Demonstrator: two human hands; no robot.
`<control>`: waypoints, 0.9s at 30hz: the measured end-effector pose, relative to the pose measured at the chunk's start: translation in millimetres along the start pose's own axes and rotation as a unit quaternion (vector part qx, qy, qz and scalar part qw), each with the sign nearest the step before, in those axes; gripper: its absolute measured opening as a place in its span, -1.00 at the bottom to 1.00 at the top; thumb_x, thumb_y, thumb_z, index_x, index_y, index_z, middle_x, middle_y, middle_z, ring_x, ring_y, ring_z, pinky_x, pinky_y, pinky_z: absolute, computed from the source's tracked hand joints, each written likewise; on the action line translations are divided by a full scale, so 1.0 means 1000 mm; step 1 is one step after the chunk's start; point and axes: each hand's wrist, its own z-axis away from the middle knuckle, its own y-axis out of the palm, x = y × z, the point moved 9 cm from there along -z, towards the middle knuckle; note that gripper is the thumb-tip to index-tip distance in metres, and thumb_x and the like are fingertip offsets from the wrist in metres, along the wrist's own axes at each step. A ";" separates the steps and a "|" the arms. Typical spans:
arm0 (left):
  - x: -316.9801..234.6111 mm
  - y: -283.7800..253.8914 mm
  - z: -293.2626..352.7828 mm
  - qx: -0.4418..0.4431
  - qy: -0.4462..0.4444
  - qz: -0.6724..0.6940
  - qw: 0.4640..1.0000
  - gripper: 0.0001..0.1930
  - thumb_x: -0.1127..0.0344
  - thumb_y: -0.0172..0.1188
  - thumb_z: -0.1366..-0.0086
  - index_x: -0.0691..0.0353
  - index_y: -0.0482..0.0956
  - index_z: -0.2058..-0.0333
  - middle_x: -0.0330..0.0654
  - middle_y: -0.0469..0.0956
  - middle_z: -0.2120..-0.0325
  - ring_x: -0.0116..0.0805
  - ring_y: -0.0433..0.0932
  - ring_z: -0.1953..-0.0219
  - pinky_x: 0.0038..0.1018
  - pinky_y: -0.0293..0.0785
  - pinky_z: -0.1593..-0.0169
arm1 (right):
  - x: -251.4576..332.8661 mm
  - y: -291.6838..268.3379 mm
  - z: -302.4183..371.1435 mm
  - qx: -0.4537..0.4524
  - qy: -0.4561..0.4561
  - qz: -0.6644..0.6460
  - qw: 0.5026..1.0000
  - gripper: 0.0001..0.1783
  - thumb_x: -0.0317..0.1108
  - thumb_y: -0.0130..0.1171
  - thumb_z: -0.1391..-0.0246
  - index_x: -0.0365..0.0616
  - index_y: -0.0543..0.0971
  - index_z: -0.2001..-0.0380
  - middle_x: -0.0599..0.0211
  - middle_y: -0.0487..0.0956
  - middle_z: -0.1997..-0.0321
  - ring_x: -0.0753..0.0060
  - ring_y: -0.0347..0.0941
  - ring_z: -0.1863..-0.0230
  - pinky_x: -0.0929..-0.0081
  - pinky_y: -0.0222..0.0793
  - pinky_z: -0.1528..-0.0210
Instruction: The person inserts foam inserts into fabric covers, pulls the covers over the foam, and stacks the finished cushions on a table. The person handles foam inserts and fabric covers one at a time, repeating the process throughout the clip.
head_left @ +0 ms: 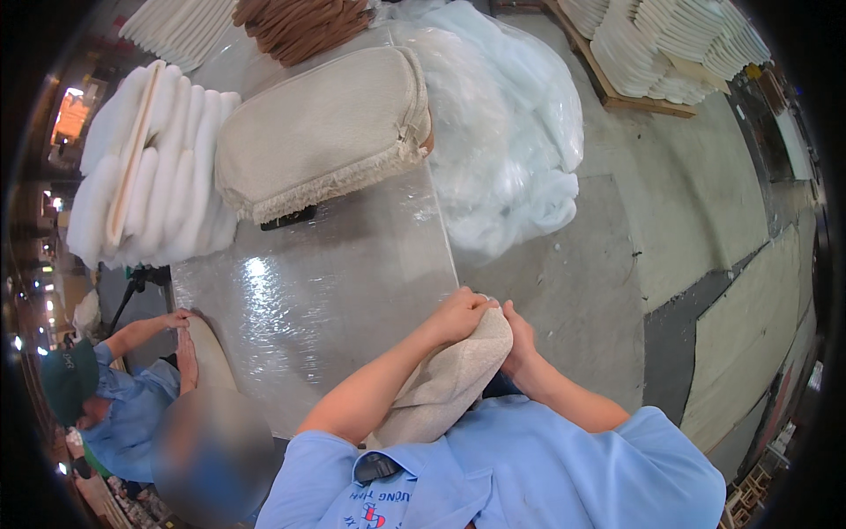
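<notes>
A beige woven cushion cover [445, 381] is bunched against my body at the table's near right corner. My left hand [463, 316] is closed on its upper edge, with the fingertips at the tip of the fabric. On the other side of that tip, my right hand [520, 342] presses its fingers against the cloth, its palm side partly hidden. Whether there is padding inside the cover cannot be seen. Farther up the table lies a thick pile of similar beige covers [313, 132] with frayed edges.
The table [352, 256] is wrapped in shiny clear film. White padded pieces [154, 167] stand in a row at the left, brown folded fabric [300, 26] behind. A big clear bag of white filling [507, 132] bulges at the right. A co-worker [132, 397] handles another beige piece [209, 353].
</notes>
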 end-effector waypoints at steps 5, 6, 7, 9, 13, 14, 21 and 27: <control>0.018 0.005 -0.008 0.007 -0.023 0.029 0.999 -0.55 -0.03 0.14 -0.49 0.29 0.75 0.20 0.14 0.54 0.26 0.09 0.53 0.20 -0.11 0.43 0.05 | -0.003 0.002 -0.037 0.035 0.013 0.057 0.998 -0.41 0.15 -0.15 -0.56 -0.19 0.58 -0.01 0.16 0.67 0.06 0.21 0.63 0.04 0.17 0.55 -0.04; 0.020 0.004 -0.010 -0.004 -0.017 0.038 0.999 -0.55 -0.02 0.14 -0.49 0.30 0.75 0.23 0.17 0.54 0.27 0.11 0.52 0.21 -0.11 0.44 0.06 | -0.006 0.004 -0.042 0.041 0.022 0.054 0.997 -0.40 0.16 -0.13 -0.55 -0.19 0.60 0.02 0.16 0.67 0.09 0.22 0.63 0.07 0.18 0.55 -0.03; 0.023 0.008 -0.012 -0.013 -0.011 0.050 0.999 -0.55 -0.02 0.15 -0.48 0.32 0.74 0.26 0.19 0.53 0.29 0.13 0.52 0.22 -0.10 0.44 0.07 | -0.008 -0.012 -0.056 0.023 0.014 0.073 0.997 -0.40 0.16 -0.12 -0.54 -0.18 0.61 0.05 0.16 0.67 0.11 0.22 0.63 0.09 0.19 0.56 -0.02; 0.023 0.016 -0.016 -0.011 -0.007 0.060 0.998 -0.54 0.00 0.15 -0.47 0.34 0.73 0.32 0.25 0.52 0.33 0.16 0.51 0.24 -0.08 0.45 0.09 | -0.014 -0.055 -0.090 -0.015 -0.009 0.112 0.994 -0.40 0.17 -0.10 -0.53 -0.17 0.63 0.10 0.17 0.68 0.17 0.21 0.63 0.14 0.20 0.56 0.00; 0.024 0.015 -0.025 -0.022 -0.003 0.061 0.998 -0.54 0.06 0.15 -0.45 0.38 0.71 0.45 0.32 0.53 0.39 0.18 0.51 0.28 -0.04 0.46 0.14 | -0.022 -0.051 -0.096 -0.013 0.039 0.038 0.998 -0.43 0.18 -0.04 -0.50 -0.16 0.63 0.11 0.17 0.67 0.19 0.22 0.62 0.18 0.20 0.56 0.02; 0.022 0.013 -0.027 -0.033 0.009 0.061 0.998 -0.54 0.07 0.16 -0.45 0.39 0.70 0.47 0.33 0.53 0.40 0.18 0.51 0.29 -0.03 0.46 0.14 | -0.025 -0.052 -0.097 -0.001 0.049 0.024 0.998 -0.41 0.19 -0.05 -0.50 -0.16 0.62 0.08 0.16 0.67 0.17 0.22 0.63 0.17 0.19 0.56 0.01; 0.041 0.004 -0.032 -0.002 -0.072 0.028 0.997 -0.46 -0.08 0.04 -0.51 0.32 0.77 0.28 0.24 0.69 0.29 0.18 0.63 0.22 -0.04 0.55 0.00 | -0.036 -0.001 -0.077 0.088 0.106 0.029 0.990 -0.25 0.33 -0.20 -0.48 -0.22 0.55 -0.06 0.01 0.66 -0.01 0.00 0.60 -0.06 0.04 0.51 -0.19; 0.079 -0.007 0.081 0.073 -0.192 0.061 0.977 -0.34 -0.23 0.05 -0.50 0.41 0.65 0.33 0.02 0.65 0.43 -0.18 0.61 0.35 -0.22 0.49 0.23 | -0.049 -0.017 -0.097 0.131 0.150 0.010 0.980 -0.13 0.44 -0.14 -0.39 -0.23 0.55 -0.15 -0.05 0.64 -0.11 -0.17 0.56 -0.16 -0.09 0.41 -0.33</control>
